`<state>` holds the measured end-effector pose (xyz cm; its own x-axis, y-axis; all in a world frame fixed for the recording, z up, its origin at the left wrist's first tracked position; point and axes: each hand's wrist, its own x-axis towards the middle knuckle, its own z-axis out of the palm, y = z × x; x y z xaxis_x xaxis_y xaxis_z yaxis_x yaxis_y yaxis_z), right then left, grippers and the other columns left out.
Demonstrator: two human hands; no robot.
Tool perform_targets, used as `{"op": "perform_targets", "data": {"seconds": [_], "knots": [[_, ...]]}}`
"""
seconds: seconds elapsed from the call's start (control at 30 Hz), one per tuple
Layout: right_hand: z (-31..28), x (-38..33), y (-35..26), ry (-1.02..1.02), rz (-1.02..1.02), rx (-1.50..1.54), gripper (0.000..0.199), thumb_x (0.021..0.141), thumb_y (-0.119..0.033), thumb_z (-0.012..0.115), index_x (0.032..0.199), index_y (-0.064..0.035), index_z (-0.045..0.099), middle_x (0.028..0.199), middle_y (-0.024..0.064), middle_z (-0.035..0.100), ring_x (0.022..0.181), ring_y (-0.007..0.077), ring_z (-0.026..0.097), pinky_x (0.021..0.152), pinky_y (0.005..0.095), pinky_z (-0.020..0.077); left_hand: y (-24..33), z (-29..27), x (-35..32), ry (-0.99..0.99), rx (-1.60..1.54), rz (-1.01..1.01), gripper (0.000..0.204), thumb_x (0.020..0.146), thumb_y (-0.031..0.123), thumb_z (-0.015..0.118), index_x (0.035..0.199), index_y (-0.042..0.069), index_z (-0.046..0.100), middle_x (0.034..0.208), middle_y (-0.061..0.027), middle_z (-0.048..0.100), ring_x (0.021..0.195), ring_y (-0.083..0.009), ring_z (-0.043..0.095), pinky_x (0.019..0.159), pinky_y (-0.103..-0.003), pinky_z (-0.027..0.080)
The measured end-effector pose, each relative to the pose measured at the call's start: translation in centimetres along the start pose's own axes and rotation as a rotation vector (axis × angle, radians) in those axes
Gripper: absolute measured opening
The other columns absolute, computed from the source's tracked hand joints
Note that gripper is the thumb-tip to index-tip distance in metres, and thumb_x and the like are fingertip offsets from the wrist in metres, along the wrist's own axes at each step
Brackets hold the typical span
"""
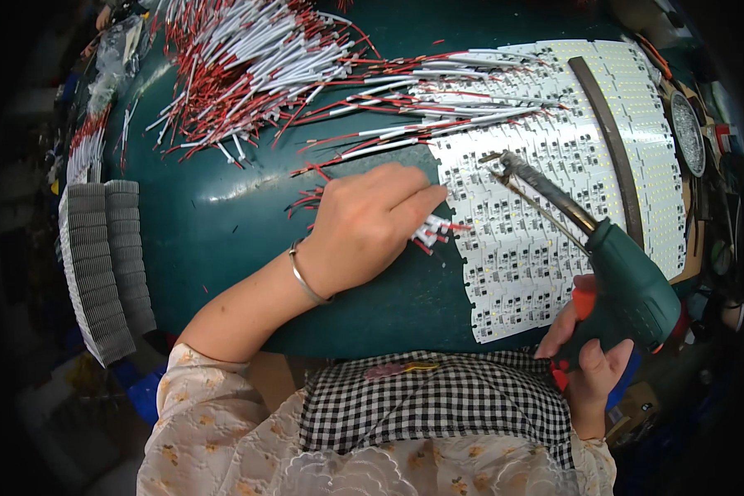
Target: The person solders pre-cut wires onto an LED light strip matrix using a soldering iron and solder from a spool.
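Note:
My left hand [370,223] grips a small bundle of short red and white wires [434,230] and rests on the dark green table [215,223], with the wire ends touching the left edge of a sheet of white circuit boards [537,248]. A metal bangle sits on that wrist. My right hand [589,355] holds a green soldering gun [628,285] by its handle, an orange trigger under the fingers. The gun's metal tip [504,165] hovers over the upper part of the board sheet.
A big heap of red and white wires [248,66] lies at the back of the table. Stacks of grey ribbed parts [103,264] line the left edge. A dark curved metal strip [612,140] lies across the boards, and a round LED panel [688,132] sits at the right.

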<state>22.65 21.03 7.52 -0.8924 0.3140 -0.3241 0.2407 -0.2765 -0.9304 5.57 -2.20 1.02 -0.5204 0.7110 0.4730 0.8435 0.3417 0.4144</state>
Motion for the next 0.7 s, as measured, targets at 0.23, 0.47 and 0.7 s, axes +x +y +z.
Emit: {"op": "perform_targets", "data": {"seconds": [0.23,0.47,0.7], "knots": [[-0.5,0.0,1.2,-0.014,0.045,-0.086,0.076,0.083,-0.035,0.073,0.131,0.0124,0.038,0.073,0.0101,0.055,0.054,0.0173,0.057,0.053,0.0309,0.0526,-1.3,0.9,-0.5,0.029,-0.061,-0.048,0.041,0.058,-0.010,0.064,0.097,0.003,0.068,0.083,-0.0078,0.065,0.073,-0.0248,0.065,0.059,-0.033,0.053],[0.2,0.1,1.8,0.021,0.061,-0.173,0.069,0.082,-0.028,0.073,0.129,0.0108,0.040,0.072,0.0095,0.055,0.053,0.0154,0.056,0.051,0.0304,0.0525,-1.3,1.2,-0.6,0.045,-0.098,-0.058,0.042,0.057,-0.011,0.064,0.096,0.004,0.068,0.082,-0.0073,0.064,0.071,-0.0245,0.065,0.058,-0.033,0.052],[1.0,0.5,1.9,0.033,0.029,-0.173,0.060,0.083,-0.027,0.073,0.120,0.0093,0.044,0.071,0.0106,0.055,0.052,0.0148,0.055,0.049,0.0290,0.0525,-1.5,1.3,-0.7,0.046,-0.110,-0.058,0.043,0.056,-0.011,0.064,0.097,0.004,0.069,0.081,-0.0071,0.065,0.072,-0.0242,0.065,0.058,-0.032,0.052]]}}
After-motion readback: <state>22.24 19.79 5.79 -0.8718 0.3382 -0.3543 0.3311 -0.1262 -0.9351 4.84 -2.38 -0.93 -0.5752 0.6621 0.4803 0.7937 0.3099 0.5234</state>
